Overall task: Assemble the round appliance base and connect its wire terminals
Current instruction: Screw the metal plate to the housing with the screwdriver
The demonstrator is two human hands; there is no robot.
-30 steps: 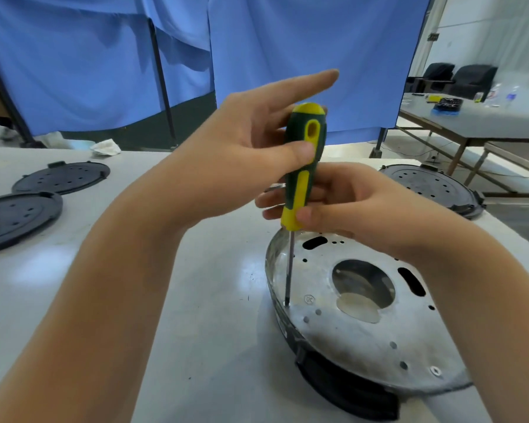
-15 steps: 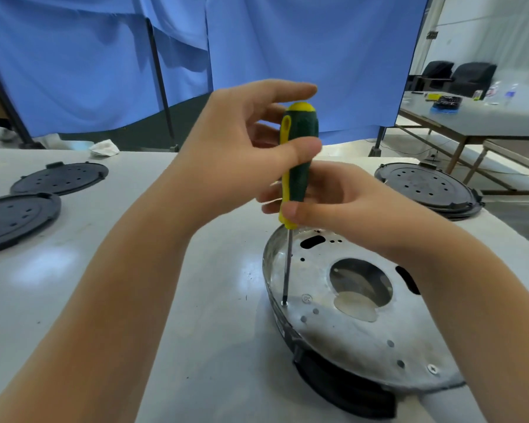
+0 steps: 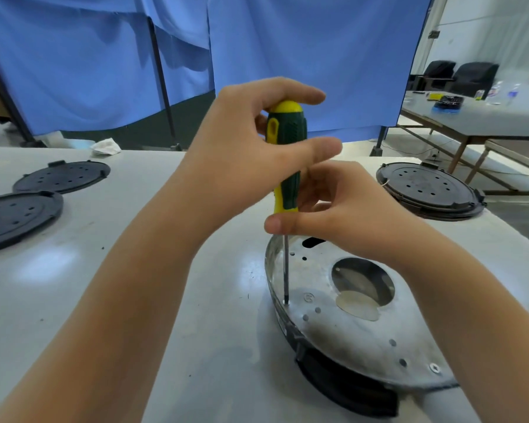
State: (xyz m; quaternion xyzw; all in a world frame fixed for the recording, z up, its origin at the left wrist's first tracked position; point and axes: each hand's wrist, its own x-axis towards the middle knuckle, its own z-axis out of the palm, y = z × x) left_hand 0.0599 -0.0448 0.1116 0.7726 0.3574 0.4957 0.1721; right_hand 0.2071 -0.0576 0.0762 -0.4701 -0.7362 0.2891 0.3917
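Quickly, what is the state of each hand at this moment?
Left hand: grips the upper handle of the screwdriver.
Right hand: pinches the screwdriver where the handle meets the shaft.

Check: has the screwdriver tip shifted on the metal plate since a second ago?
No. The screwdriver tip sits at the same hole near the plate's left rim, left of the stamped mark. Only the handle has turned under the left hand's fingers.

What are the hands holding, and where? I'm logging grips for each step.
Both hold the screwdriver: the left hand grips the upper handle, the right hand pinches its lower end, above the shaft.
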